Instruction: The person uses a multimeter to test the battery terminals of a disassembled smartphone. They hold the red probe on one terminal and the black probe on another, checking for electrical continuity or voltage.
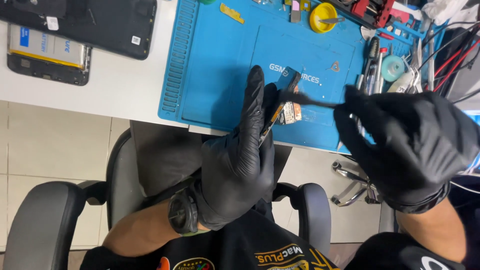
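Both my hands wear black gloves. My left hand (240, 155) grips a small circuit board (284, 107) on edge over the front of the blue work mat (215, 65). My right hand (405, 140) holds a thin dark tool (312, 100) whose tip touches the board's upper part. A dark watch (182, 212) is on my left wrist.
An opened tablet with its battery (50, 52) and a dark back cover (100, 22) lie on the white table at the left. A yellow round dish (322, 17), a red holder (372, 10), tweezers, tape roll (392, 67) and cables crowd the mat's right. A black chair (45, 220) is below.
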